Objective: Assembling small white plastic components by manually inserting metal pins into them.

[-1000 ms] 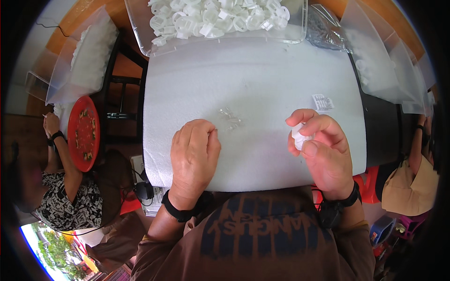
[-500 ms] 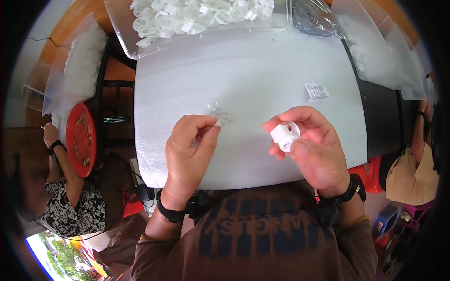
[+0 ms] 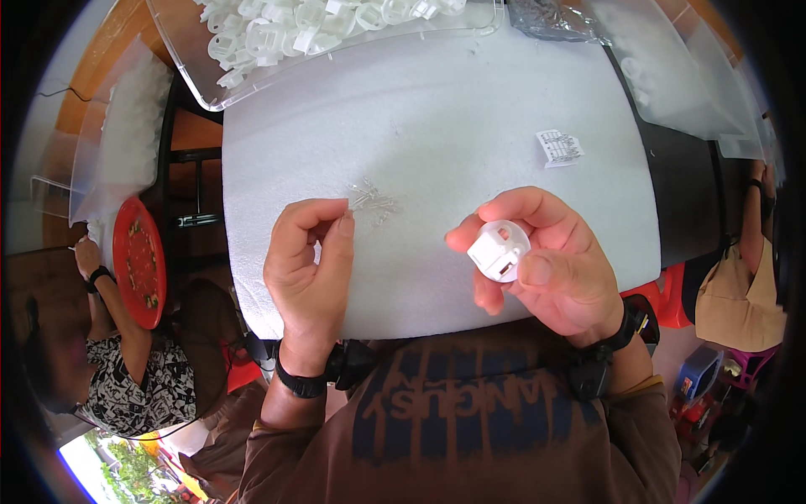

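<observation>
In my right hand point(image 3: 558, 273) is a small round white plastic part point(image 3: 499, 250) with a raised box shape and slots, held between thumb and fingers above the table. My left hand point(image 3: 312, 260) is closed in a pinch, thumb tip against forefinger. Whatever is between those fingertips is too small to make out. Just beyond the pinch lies a little heap of thin, shiny pin-like pieces point(image 3: 371, 200) on the pale foam-covered tabletop point(image 3: 437, 126).
A clear bin point(image 3: 218, 99) of white plastic parts stands at the far left. A printed paper slip point(image 3: 559, 149) and a dark plastic bag point(image 3: 554, 21) lie to the right. Co-workers sit at both sides, one by a red tray point(image 3: 138, 260).
My left hand has drawn back left from the heap of pieces, still pinched. The white part in my right hand has tilted, showing more of its slotted face.
</observation>
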### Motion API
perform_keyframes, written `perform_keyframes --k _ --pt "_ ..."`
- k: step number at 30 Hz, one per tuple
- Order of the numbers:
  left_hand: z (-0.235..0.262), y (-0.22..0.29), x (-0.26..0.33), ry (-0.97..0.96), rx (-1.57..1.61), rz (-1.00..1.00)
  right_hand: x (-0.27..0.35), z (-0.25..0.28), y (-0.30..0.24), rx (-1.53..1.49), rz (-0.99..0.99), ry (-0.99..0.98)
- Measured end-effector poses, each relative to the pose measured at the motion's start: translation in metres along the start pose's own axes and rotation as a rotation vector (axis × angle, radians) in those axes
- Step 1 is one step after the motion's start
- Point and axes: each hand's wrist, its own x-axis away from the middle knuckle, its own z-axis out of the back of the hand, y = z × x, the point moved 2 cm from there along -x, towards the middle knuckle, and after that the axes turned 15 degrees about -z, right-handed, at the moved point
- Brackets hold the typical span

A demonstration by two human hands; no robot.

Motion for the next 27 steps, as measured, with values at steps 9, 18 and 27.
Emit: perform_keyframes --k 9,18,27 --pt "0.002 0.044 -0.002 -0.173 0.309 -0.167 -0.006 -0.013 -0.002 0.088 -0.002 0.103" --pt "-0.005 0.05 -0.003 -0.28 0.311 -0.245 -0.002 -0.017 -0.004 0.083 0.006 0.11" --pt "-0.019 0.063 -0.006 -0.337 0.251 -0.355 0.006 -0.014 -0.003 0.087 0.024 0.107"
